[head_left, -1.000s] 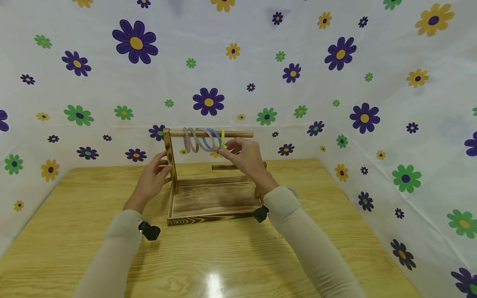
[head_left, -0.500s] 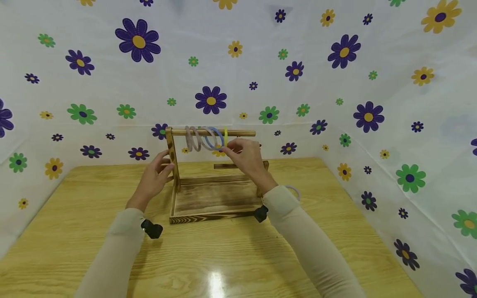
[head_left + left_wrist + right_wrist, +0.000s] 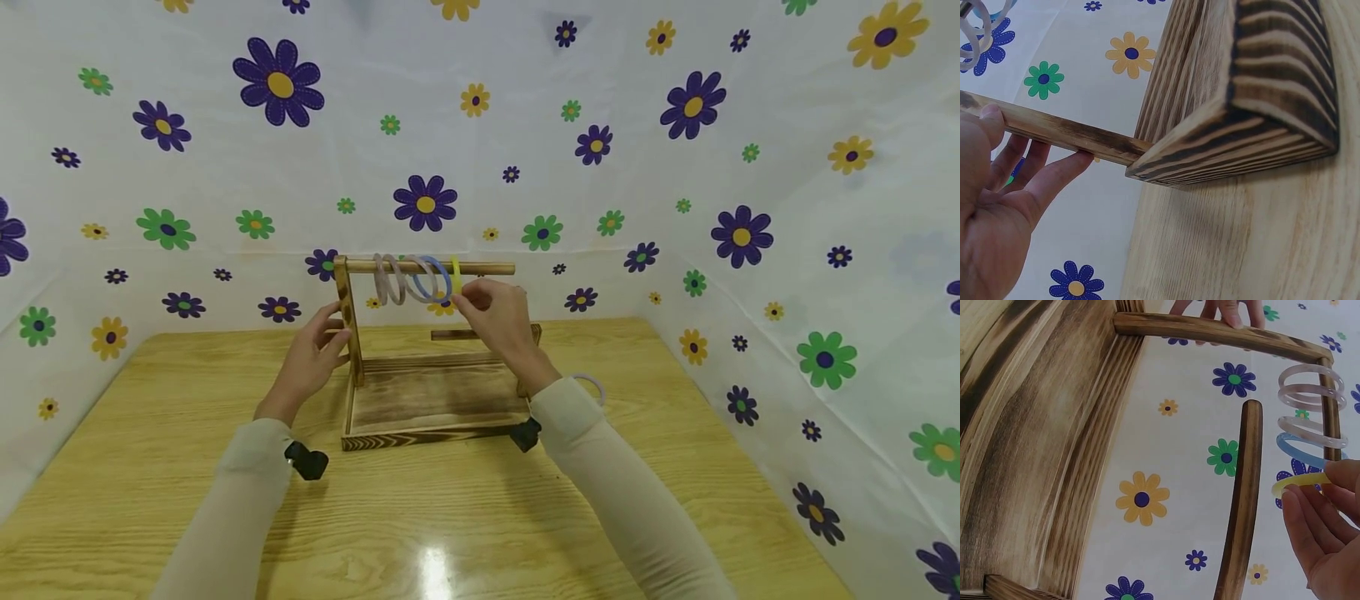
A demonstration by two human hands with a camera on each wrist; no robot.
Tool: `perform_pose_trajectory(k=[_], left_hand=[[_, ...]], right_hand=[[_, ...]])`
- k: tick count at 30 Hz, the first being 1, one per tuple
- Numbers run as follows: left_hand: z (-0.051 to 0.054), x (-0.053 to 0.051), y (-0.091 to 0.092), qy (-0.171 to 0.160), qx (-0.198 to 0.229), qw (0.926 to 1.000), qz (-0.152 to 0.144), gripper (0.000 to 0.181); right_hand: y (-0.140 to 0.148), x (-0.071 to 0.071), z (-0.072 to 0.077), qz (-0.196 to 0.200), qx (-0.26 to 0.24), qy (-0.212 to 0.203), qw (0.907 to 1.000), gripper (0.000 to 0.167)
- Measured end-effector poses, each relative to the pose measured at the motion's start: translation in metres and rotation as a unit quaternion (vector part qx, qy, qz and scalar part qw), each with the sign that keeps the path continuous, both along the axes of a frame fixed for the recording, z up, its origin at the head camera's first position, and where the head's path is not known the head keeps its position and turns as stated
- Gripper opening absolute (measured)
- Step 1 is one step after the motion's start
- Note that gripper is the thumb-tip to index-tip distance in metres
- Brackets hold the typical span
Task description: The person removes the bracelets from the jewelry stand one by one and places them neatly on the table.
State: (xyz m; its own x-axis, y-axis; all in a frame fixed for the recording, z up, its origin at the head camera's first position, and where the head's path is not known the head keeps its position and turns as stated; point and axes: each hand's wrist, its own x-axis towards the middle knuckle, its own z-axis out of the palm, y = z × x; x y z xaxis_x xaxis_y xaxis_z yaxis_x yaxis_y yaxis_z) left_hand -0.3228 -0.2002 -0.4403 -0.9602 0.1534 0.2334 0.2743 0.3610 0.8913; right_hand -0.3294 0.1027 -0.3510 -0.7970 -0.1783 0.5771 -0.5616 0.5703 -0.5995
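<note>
At the left end of a wooden stand, my left hand (image 3: 303, 358) grips the upright post (image 3: 347, 321), thumb on one side and fingers on the other, as the left wrist view shows. A horizontal bar (image 3: 491, 268) runs rightward from the post's top. Several pale, see-through rings (image 3: 1310, 394) hang on it, followed by a blue ring (image 3: 1294, 450) and a yellow ring (image 3: 1300, 481). Between thumb and fingertips, my right hand (image 3: 498, 321) pinches the yellow ring's lower edge; this ring is around the bar, short of its free right end.
A shorter, lower bar (image 3: 453, 335) extends leftward from a short post on the right, partly behind my right hand. Both posts rise from a shallow wooden base (image 3: 435, 396). On the table (image 3: 420, 517), beyond my right wrist, lies a pale purple ring (image 3: 600, 390). Flower-printed cloth (image 3: 480, 142) encloses the table.
My right hand and the yellow ring have shifted slightly to the right along the bar. The left hand keeps its hold on the post. The head view has shifted a little.
</note>
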Motion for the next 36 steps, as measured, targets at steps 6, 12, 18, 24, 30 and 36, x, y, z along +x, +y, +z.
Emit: perform_pose_trajectory(k=[6,12,18,24,30,36], left_hand=[[-0.0003,0.0,-0.0006,0.001,-0.005,1.0,0.002,0.062],[-0.0006,-0.0004,-0.0018,0.003,-0.006,1.0,0.004,0.062],[-0.0006,-0.0019,0.0007,0.003,-0.004,1.0,0.001,0.061],[-0.0018,-0.0005,0.0001,-0.002,-0.006,1.0,0.005,0.061],[-0.0012,0.0002,0.0002,0.002,-0.004,1.0,0.006,0.061],[-0.0008,0.0006,0.0006,0.006,-0.003,1.0,0.004,0.061]], right_hand=[[0.0012,-0.002,-0.0031,-0.005,-0.013,0.02,0.9997,0.016],[0.0017,-0.003,-0.0034,-0.006,-0.018,0.03,0.9994,0.016],[0.0045,-0.0035,-0.0027,-0.017,-0.022,0.036,0.999,0.015],[0.005,-0.0037,-0.0037,-0.015,-0.02,0.039,0.9989,0.017],[0.005,-0.0038,-0.0037,-0.018,-0.025,0.037,0.9988,0.015],[0.0061,-0.0037,-0.0027,-0.022,-0.029,0.038,0.9986,0.017]])
